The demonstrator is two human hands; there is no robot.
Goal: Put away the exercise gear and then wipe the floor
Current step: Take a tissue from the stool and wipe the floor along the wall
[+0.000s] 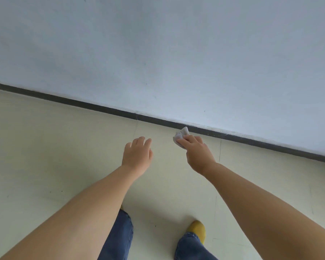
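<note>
Now right hand [198,151] grips crumpled tissue [180,135] near baseboard [101,108]; left hand [137,153] relaxed, empty.

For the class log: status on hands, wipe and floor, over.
Right hand grips white wipe near baseboard. Left hand open, empty. Floor unobstructed.

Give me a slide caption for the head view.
Right hand holds white wipe near baseboard; left hand open.

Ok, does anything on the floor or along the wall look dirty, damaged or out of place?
Nothing major. The floor carries a few small dark specks, and the wall has faint marks and scuffing above the dark baseboard. The right hand holds a crumpled white tissue.
</note>
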